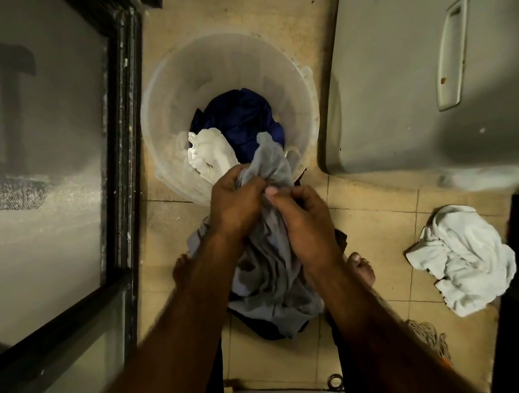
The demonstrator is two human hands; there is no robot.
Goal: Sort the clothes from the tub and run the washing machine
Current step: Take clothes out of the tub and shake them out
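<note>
In the head view, looking straight down, my left hand (235, 199) grips a grey garment (271, 274) with the fingers curled round a bunch of cloth. My right hand (305, 226) pinches the same garment just beside it, with the thumb on top. The two hands are nearly touching.

The garment hangs from them between my bare feet, and its lower part lies heaped on the tiled floor (376, 214). One tip of it stands up in front of the near rim of the tub (167, 86).

The tub is of translucent plastic and stands at the far part of the floor, between a glass door (32, 160) at the left edge and a grey appliance (413, 44) at the right edge. I cannot tell if this appliance is the washing machine. In the tub lie a dark blue cloth (237, 116) and a white cloth (210, 156). A white crumpled cloth (461, 259) lies near the right edge of the floor, well apart from the tub.

I judge that the step in hand is to place this grey piece. To do it well I should lift it fully, so the tip does not catch the rim. Then I should spread it between both hands, because something dark shows under its lower fold and may be a second piece. It should probably go away from the white heap.
</note>
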